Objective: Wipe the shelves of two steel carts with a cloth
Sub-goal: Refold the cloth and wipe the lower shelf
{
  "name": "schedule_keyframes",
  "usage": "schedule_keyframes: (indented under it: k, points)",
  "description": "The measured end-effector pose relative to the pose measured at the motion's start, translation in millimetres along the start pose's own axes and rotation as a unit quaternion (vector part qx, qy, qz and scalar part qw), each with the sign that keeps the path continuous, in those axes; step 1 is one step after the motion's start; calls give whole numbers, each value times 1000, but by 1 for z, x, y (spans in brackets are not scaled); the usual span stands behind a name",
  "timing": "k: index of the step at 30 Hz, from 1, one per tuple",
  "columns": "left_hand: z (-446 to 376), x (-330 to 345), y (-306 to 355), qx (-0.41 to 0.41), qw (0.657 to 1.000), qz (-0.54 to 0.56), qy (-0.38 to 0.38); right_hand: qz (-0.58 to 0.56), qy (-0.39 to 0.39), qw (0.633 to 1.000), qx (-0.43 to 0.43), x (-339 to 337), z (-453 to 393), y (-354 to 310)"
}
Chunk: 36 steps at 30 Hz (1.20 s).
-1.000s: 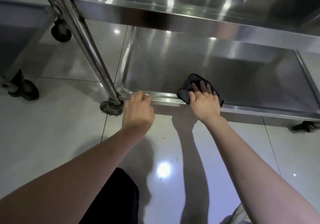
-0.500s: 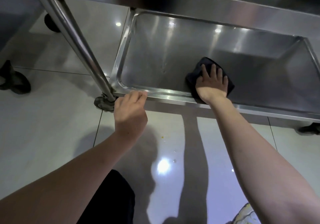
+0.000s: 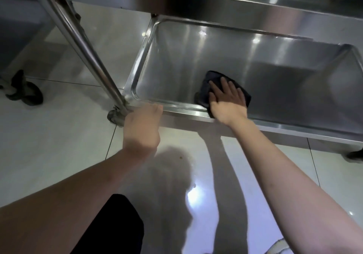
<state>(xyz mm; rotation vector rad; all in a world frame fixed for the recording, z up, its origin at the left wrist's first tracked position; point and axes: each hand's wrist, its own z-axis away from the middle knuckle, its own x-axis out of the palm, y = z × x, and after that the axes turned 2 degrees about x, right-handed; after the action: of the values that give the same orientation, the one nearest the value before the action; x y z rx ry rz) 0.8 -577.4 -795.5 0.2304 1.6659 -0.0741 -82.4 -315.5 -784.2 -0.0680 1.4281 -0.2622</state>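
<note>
So the right hand (image 3: 227, 104) is pressing flat on a dark cloth (image 3: 214, 84), fingers (image 3: 224, 84) straight and spread wide over it. The cloth is sitting under those fingers on the cart's bottom shelf (image 3: 196, 57), right by the near rim. The left hand (image 3: 141, 128) is gripping that same rim, fingers curled over the edge, just beside the corner post (image 3: 88, 51). Shiny tiled floor (image 3: 59, 135) below.
</note>
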Motion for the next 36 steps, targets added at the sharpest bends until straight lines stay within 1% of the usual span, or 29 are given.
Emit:
schedule_keyframes:
  k: [2,4,7,9,11,15,17,19,21,24,27,30,33,34,36]
  points:
    - [2,3,2,-3,1000,0,-5,-2,9,999,35,-5,-4,22]
    - [2,8,3,-1,1000,1,11,5,19,998,53,-7,-14,33]
    - [2,16,5,-5,999,7,36,-3,10,997,79,-11,-37,26]
    - [1,17,7,-11,999,5,38,-10,8,996,85,-11,-51,10]
    - [1,16,8,-15,1000,-1,26,-7,5,998,60,-6,-60,-14]
    - [2,13,5,-15,1000,-11,-5,9,-18,998,-58,5,-48,-64]
    - [3,11,3,-18,1000,-12,-6,16,-39,994,-102,6,-32,-67]
    - [3,9,2,-21,1000,-8,1,12,-54,990,-131,6,-14,-51]
    - [2,8,3,-23,1000,2,5,5,-50,991,-124,4,-2,-21]
    - [2,8,8,-31,999,-9,4,14,-31,997,-62,-3,-6,11]
    - [4,10,12,-38,998,-47,-14,28,-10,999,-33,2,-27,-3]
    - [2,11,14,-40,998,-53,-17,18,2,998,-56,8,-54,-39]
    - [0,16,15,-35,998,-47,-3,9,-17,996,-89,9,-75,-82]
    - [-1,17,15,-37,998,-43,1,10,-26,994,-107,11,-74,-98]
    - [1,18,16,-44,999,-29,5,24,-40,984,-172,15,-59,-124]
